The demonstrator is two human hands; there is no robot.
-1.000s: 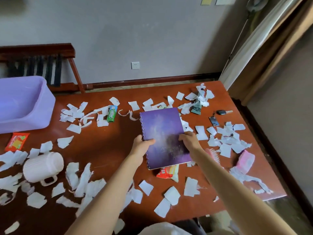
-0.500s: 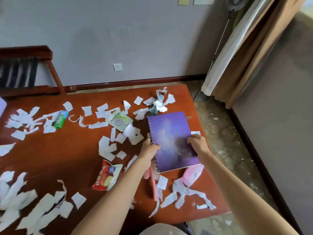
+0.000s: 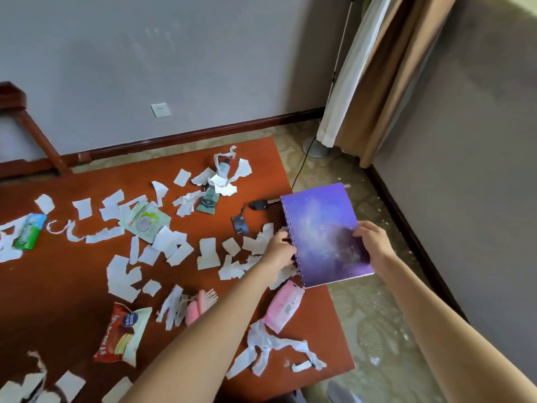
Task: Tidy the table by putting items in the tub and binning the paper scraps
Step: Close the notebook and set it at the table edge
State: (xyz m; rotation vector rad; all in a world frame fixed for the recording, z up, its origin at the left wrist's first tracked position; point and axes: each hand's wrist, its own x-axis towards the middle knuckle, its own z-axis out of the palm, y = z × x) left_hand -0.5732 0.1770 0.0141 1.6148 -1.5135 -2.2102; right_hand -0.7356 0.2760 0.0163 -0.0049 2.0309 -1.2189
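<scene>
A purple spiral notebook (image 3: 322, 228) hangs tilted over the right edge of the red-brown table (image 3: 72, 286), partly above the floor. My left hand (image 3: 280, 250) grips its spiral edge and my right hand (image 3: 370, 242) grips its right edge. White paper scraps (image 3: 171, 245) lie scattered across the table. The tub and the bin are out of view.
On the table lie a pink tissue pack (image 3: 283, 306), a pink comb (image 3: 200, 305), a red snack packet (image 3: 122, 335), a green packet (image 3: 29, 231), a wipes pack (image 3: 145, 221), a dark tube (image 3: 209, 199), a car key (image 3: 258, 204) and a card tag (image 3: 240, 224). A curtain (image 3: 377, 77) hangs at right.
Both hands have carried the notebook off the middle of the table to beyond its right edge. The view has swung right, so the purple tub and white mug have left the frame.
</scene>
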